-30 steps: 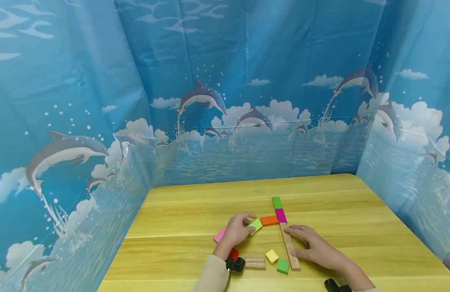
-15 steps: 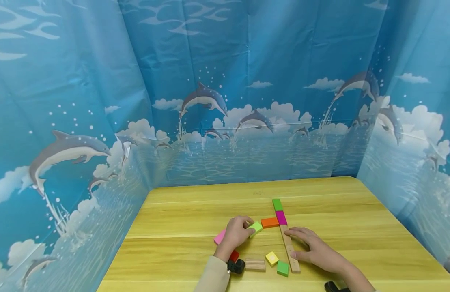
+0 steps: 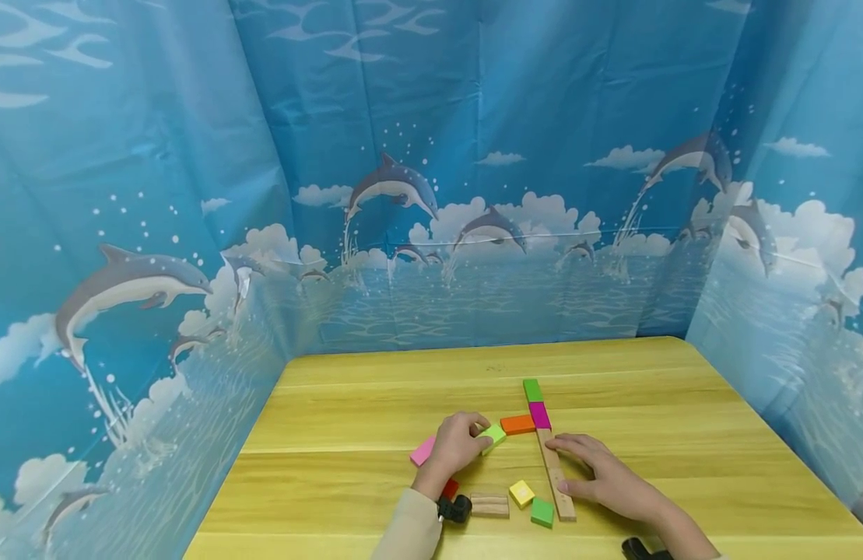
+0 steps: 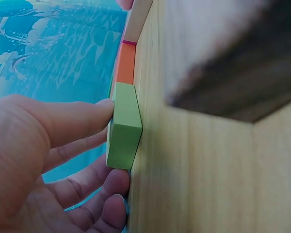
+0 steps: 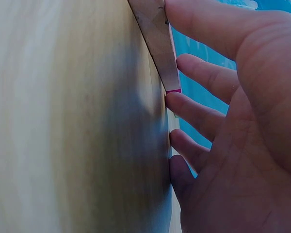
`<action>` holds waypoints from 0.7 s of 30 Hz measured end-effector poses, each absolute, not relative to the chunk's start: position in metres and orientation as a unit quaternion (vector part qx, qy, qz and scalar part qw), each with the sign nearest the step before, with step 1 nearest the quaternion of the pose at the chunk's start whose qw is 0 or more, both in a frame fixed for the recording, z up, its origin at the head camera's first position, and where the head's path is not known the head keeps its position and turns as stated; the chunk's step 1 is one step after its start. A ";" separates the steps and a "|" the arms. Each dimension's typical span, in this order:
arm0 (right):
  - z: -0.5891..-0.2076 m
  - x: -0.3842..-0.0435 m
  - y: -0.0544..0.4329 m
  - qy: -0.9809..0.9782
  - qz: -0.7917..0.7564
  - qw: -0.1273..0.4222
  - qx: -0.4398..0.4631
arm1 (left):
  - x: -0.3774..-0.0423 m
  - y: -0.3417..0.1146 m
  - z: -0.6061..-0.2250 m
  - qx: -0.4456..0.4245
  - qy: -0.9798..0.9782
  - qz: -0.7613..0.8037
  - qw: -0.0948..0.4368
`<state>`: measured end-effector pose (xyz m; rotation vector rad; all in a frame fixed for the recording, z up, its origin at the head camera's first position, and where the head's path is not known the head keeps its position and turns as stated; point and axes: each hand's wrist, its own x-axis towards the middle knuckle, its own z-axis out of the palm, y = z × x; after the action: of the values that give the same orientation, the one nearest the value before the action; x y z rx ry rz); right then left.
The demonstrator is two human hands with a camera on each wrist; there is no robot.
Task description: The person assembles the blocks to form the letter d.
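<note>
The left hand (image 3: 456,445) pinches a lime-green block (image 3: 495,437) about midway between the left and right edges of the table (image 3: 333,467), beside an orange block (image 3: 518,424); the right hand (image 3: 609,478), fingers loosely spread, touches a wooden strip (image 3: 552,469).

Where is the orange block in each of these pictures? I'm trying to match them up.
Head: the orange block lies low, right of centre, against the magenta block.
Left wrist: upper part, left of centre, just above the lime block.
Right wrist: I can't see it.
Shared landmark: the plain wooden row, visible in all three.
</note>
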<state>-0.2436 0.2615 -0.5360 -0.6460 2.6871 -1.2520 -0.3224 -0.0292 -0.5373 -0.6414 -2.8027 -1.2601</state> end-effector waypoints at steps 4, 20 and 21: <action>-0.536 -0.243 0.261 0.886 -0.411 0.059 -0.207 | -0.321 -0.028 -0.537 -0.205 -0.896 -0.395 0.000; -0.541 -0.240 0.258 0.885 -0.414 0.064 -0.206 | -0.315 -0.030 -0.538 -0.192 -0.893 -0.406 -0.010; -0.541 -0.240 0.258 0.884 -0.413 0.064 -0.207 | -0.315 -0.031 -0.538 -0.190 -0.892 -0.409 -0.012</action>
<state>-0.2398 0.2581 -0.5412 -0.6256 2.6698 -1.2483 -0.3148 -0.0308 -0.5383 -0.6020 -2.8237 -1.2959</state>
